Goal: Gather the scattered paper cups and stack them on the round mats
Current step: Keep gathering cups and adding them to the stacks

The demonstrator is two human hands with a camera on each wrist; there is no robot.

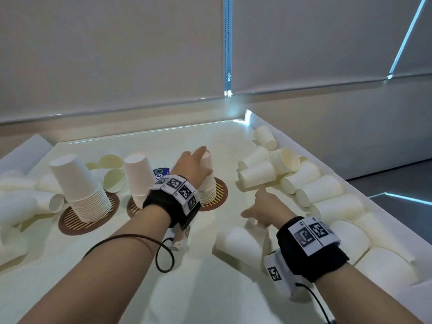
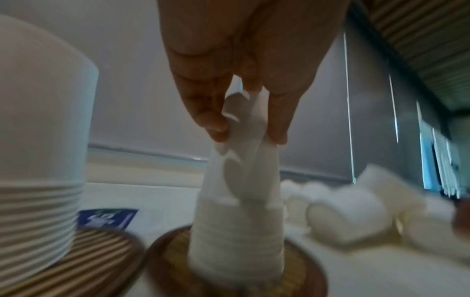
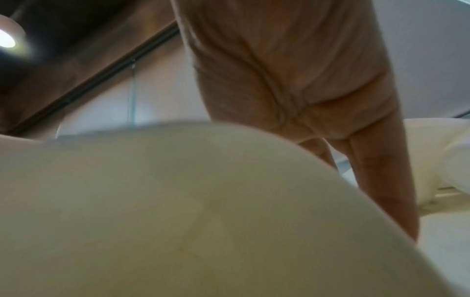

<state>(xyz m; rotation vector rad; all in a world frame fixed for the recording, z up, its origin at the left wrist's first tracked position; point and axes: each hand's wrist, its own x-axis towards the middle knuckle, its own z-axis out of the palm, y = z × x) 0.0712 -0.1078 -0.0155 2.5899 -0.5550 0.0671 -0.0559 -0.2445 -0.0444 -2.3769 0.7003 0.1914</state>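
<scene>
The left hand (image 1: 192,167) grips the top cup (image 2: 241,128) of the stack (image 2: 236,231) on the right mat (image 1: 218,195). The right hand (image 1: 264,209) hangs over lying cups (image 1: 243,244); whether its fingers grasp anything cannot be told.

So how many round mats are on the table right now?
3. The left mat carries the biggest stack, the middle mat sits partly behind the left hand's wristband, and the right mat holds the stack that hand grips. Loose cups might hide others.
</scene>
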